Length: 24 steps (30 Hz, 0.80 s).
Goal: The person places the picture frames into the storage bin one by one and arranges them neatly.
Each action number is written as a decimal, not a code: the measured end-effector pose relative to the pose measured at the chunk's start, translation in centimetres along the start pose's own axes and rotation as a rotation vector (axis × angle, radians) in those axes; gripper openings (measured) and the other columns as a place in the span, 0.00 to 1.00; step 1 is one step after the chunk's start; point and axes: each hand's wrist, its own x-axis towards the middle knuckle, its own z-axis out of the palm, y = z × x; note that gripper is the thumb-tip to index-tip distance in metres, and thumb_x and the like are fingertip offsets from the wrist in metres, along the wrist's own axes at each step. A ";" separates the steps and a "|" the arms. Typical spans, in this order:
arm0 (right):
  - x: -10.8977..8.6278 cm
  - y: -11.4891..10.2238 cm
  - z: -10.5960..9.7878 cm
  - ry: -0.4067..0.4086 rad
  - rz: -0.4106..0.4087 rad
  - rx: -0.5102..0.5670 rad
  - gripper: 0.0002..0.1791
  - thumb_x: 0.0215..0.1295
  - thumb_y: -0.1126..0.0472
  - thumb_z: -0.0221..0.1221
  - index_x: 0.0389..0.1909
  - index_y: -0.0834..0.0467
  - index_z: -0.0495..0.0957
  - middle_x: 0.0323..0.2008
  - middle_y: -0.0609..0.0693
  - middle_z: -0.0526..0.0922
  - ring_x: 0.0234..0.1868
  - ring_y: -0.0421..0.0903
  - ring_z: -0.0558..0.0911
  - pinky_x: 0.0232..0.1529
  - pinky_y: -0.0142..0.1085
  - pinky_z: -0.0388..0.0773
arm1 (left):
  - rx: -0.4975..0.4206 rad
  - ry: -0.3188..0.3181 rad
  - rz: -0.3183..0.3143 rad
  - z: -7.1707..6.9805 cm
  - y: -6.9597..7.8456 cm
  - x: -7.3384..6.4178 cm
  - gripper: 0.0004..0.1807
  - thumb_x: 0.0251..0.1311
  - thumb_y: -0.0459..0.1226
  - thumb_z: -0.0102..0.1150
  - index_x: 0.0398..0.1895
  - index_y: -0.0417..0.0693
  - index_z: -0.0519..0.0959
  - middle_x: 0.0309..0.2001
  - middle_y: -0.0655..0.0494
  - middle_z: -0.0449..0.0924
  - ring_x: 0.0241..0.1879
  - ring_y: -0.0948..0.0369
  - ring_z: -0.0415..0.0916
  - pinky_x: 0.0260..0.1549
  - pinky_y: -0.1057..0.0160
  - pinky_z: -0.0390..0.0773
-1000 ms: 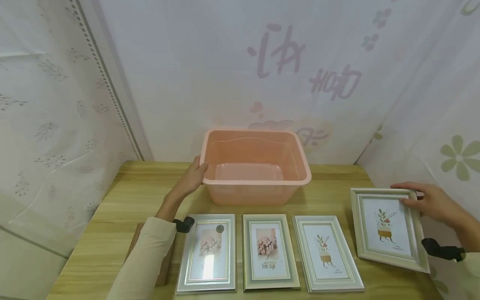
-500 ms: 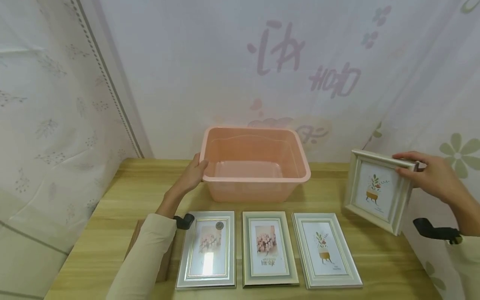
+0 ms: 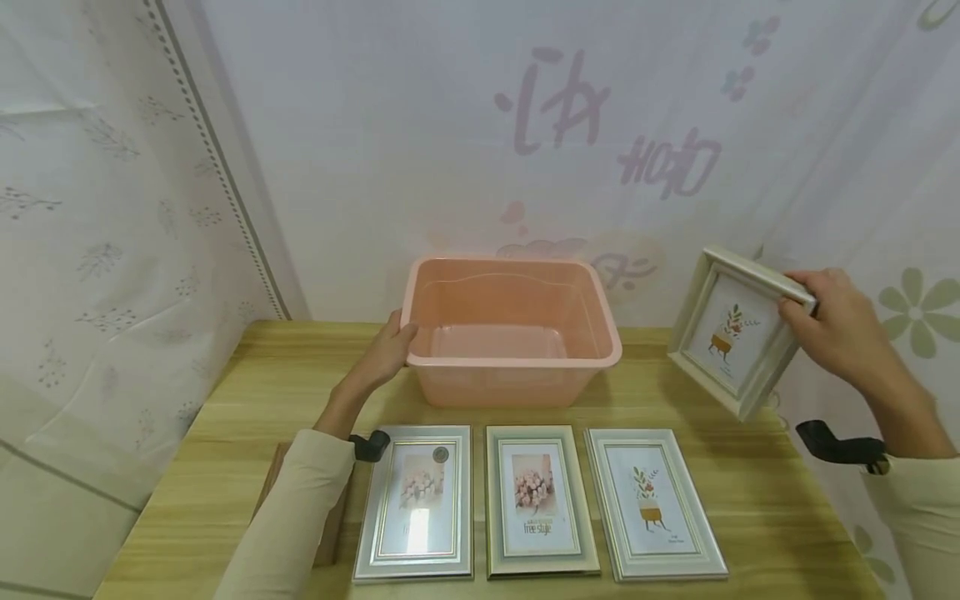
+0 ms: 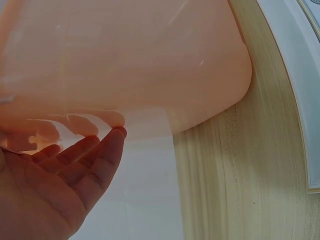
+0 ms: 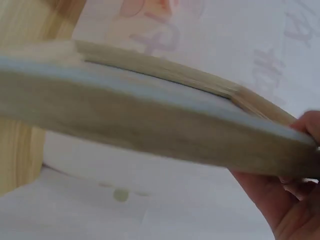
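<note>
A pink plastic basin [image 3: 513, 385] stands at the table's back middle, with nothing visible inside. My left hand [image 3: 381, 352] holds its left rim, thumb over the edge; in the left wrist view, the fingers [image 4: 107, 162] lie against the outer wall. On the right, my right hand [image 3: 843, 337] pinches a cream picture frame [image 3: 726, 333] by its upper right corner. This frame is raised and tilted, its potted-plant print facing me. Seen edge-on in the right wrist view, the picture frame [image 5: 150, 127] passes between thumb and fingers.
Three framed pictures lie in a row before the basin: a silver picture frame [image 3: 416, 500] at left, a cream-gold picture frame [image 3: 542, 500] in the middle and a whitish picture frame [image 3: 654, 504] at right. A brown wooden piece [image 3: 328, 533] lies partly under my left sleeve. Printed curtains hang behind.
My right hand has lifted the picture frame up and to the left, turning and tilting it on the way. My left hand has stayed on the basin's rim.
</note>
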 end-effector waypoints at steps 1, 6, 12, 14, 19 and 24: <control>0.1 -0.3 -0.1 0.022 0.013 0.010 0.20 0.69 0.65 0.50 0.57 0.74 0.71 0.41 0.68 0.70 0.32 0.48 0.63 0.24 0.30 0.59 | -0.003 -0.001 0.004 0.0 0.0 0.0 0.27 0.78 0.42 0.30 0.72 0.35 0.52 0.51 0.37 0.70 0.42 0.52 0.74 0.37 0.60 0.76; 0.5 -2.0 -0.6 0.069 0.054 0.039 0.21 0.73 0.61 0.48 0.61 0.69 0.68 0.39 0.70 0.75 0.23 0.37 0.66 0.18 0.30 0.61 | -0.001 -0.004 0.010 0.0 0.2 0.0 0.27 0.78 0.42 0.30 0.73 0.35 0.51 0.49 0.37 0.70 0.38 0.53 0.74 0.35 0.59 0.76; 1.5 -3.9 0.0 0.212 -0.038 0.081 0.23 0.69 0.64 0.52 0.64 0.61 0.72 0.35 0.72 0.79 0.19 0.26 0.64 0.16 0.24 0.59 | 0.005 -0.004 0.011 0.0 0.3 -0.1 0.27 0.78 0.42 0.30 0.72 0.35 0.52 0.49 0.38 0.70 0.38 0.52 0.73 0.35 0.60 0.75; 2.0 -4.5 0.2 0.270 -0.069 0.096 0.24 0.68 0.64 0.53 0.65 0.58 0.74 0.36 0.72 0.80 0.18 0.24 0.62 0.16 0.22 0.58 | 0.005 -0.002 0.007 0.0 0.3 -0.1 0.27 0.78 0.42 0.30 0.72 0.34 0.52 0.47 0.39 0.69 0.37 0.54 0.72 0.33 0.61 0.75; 3.2 -6.6 0.7 0.383 -0.052 0.184 0.23 0.67 0.64 0.54 0.62 0.50 0.78 0.41 0.66 0.82 0.15 0.27 0.61 0.15 0.20 0.56 | 0.002 0.004 -0.013 -0.1 0.3 -0.2 0.29 0.78 0.42 0.30 0.74 0.33 0.49 0.49 0.37 0.69 0.39 0.51 0.73 0.33 0.62 0.74; 4.0 -8.2 1.5 0.457 -0.004 0.287 0.24 0.66 0.66 0.53 0.62 0.50 0.78 0.49 0.64 0.83 0.14 0.27 0.63 0.13 0.19 0.55 | -0.010 -0.003 -0.020 0.0 0.3 -0.2 0.30 0.78 0.43 0.30 0.75 0.34 0.47 0.51 0.36 0.70 0.42 0.48 0.74 0.34 0.61 0.76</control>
